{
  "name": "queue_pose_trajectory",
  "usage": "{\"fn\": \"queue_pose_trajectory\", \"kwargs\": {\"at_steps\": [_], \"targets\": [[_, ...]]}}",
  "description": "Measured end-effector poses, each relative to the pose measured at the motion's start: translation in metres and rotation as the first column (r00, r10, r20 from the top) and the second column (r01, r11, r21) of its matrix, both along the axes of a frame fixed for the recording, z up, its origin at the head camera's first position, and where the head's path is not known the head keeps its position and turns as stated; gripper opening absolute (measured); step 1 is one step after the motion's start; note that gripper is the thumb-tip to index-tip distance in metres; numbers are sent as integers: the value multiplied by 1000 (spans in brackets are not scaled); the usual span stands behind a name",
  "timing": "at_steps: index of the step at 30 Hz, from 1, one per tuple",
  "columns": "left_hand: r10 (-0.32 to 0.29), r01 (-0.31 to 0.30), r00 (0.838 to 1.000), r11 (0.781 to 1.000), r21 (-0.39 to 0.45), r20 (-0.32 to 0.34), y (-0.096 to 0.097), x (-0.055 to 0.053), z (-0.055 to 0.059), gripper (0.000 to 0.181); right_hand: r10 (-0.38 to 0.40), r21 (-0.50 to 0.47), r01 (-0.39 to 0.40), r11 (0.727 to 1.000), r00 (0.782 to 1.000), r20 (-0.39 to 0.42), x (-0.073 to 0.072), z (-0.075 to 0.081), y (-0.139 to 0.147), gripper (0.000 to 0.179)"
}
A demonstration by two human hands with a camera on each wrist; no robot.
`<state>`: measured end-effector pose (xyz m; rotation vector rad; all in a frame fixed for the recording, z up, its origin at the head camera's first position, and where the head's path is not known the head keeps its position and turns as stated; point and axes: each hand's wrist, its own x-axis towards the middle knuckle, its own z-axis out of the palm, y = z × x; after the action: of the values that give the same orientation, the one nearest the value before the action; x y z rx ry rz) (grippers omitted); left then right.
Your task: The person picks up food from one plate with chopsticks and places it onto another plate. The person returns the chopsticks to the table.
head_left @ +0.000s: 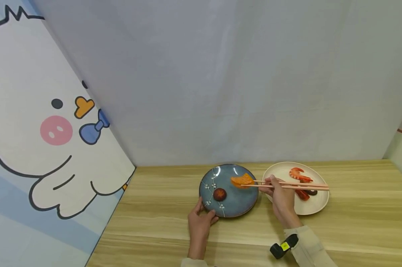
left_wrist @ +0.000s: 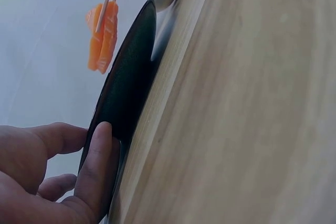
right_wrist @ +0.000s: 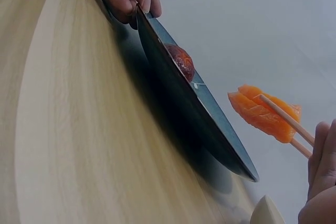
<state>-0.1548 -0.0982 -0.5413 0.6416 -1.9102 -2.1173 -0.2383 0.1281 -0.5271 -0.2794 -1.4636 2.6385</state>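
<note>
My right hand (head_left: 282, 196) holds a pair of pinkish chopsticks (head_left: 301, 186). Pinched between their tips is an orange salmon piece (right_wrist: 265, 114) with pale streaks, raised above the blue plate (head_left: 232, 205) in both wrist views. A round brown mushroom cap (head_left: 220, 194) with a star-shaped cut lies on that plate's left part, beside a white blossom pattern. At the plate's near left rim, my left hand (head_left: 200, 222) grips the edge between thumb and fingers. The plate's underside (left_wrist: 126, 85) faces the left wrist camera.
A cream plate (head_left: 316, 207) stands to the right on the wooden table (head_left: 147, 218), partly behind my right hand. On it are a shrimp (head_left: 297, 173), a red piece (head_left: 302, 194) and a dark piece (head_left: 312, 192). A pale curtain (head_left: 221, 92) hangs along the table's back edge.
</note>
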Motion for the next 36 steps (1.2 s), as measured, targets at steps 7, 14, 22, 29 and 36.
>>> {"fn": "queue_pose_trajectory", "kwargs": {"at_steps": [7, 14, 22, 29, 36], "targets": [[-5, 5, 1000, 1000, 6, -4, 1, 0, 1, 81, -9, -25, 8, 1000, 1000, -2, 2, 5, 5, 38], [-4, 4, 1000, 1000, 8, -1, 1, 2, 3, 80, -36, -68, 36, 997, 999, 3, 3, 9, 9, 39], [-7, 7, 1000, 1000, 11, -5, 0, 1, 2, 80, -61, -107, 63, 992, 998, 19, 5, 13, 16, 39], [-5, 5, 1000, 1000, 10, -11, 0, 3, 4, 80, -78, -161, 82, 983, 996, 31, 6, 18, 23, 36], [-3, 3, 1000, 1000, 20, -18, -1, 3, 3, 80, -104, -181, 105, 978, 994, 17, 9, 22, 28, 20]]}}
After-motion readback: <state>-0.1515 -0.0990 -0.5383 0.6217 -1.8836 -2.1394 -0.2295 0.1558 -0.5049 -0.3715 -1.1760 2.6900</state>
